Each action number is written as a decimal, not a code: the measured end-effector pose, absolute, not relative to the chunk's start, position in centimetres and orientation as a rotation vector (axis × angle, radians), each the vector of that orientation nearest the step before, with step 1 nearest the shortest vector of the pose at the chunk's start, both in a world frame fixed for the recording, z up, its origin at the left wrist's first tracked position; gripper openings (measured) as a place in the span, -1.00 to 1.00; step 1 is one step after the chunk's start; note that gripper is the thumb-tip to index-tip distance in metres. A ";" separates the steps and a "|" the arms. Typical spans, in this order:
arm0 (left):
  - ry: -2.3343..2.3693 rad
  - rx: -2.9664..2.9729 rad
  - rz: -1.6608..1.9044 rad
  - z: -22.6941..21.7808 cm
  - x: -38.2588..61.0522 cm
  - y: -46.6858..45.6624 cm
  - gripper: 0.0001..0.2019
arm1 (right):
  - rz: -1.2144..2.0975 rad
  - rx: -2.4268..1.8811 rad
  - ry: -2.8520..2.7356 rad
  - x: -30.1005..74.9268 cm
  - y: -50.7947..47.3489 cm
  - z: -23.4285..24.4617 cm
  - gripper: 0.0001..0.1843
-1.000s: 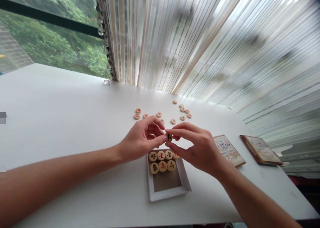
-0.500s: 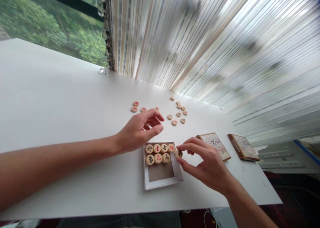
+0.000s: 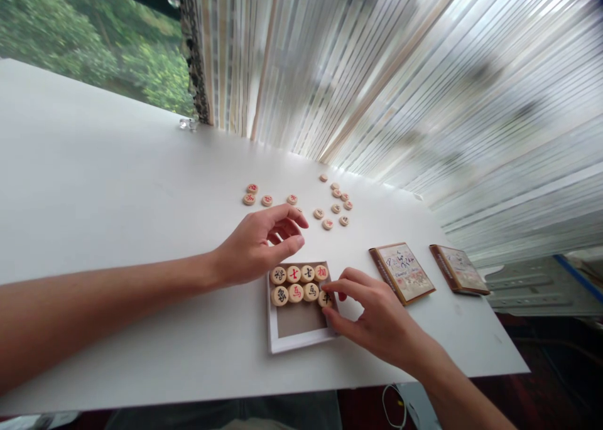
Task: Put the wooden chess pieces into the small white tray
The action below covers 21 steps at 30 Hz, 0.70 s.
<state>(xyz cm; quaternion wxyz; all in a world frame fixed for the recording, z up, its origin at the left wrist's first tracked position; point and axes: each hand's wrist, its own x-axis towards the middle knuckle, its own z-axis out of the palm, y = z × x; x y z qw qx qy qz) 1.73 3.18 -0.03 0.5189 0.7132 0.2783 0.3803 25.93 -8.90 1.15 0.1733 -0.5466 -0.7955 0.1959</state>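
Head view, right hand [image 3: 380,316] pinching disc [image 3: 325,299]

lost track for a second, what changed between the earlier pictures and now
The right hand brought the black-marked piece toward the person, into the box, at the nearer row's right end, and still pinches it. The left hand let go of it. The seven other boxed pieces stayed put.

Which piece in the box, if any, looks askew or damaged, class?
No damage shows. The black-marked piece between the right hand's fingertips looks slightly askew: it sits lower in view than the three pieces beside it in the box.
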 end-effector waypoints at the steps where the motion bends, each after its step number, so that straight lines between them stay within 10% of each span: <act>1: 0.668 1.713 0.911 0.0 1.7 3.2 -0.77 | 0.538 -1.553 -2.274 25.9 -8.9 1.1 -0.79; 21: 0.657 1.732 0.886 0.2 1.7 2.9 -0.78 | 0.308 -1.473 -2.292 25.6 -9.0 0.1 -0.86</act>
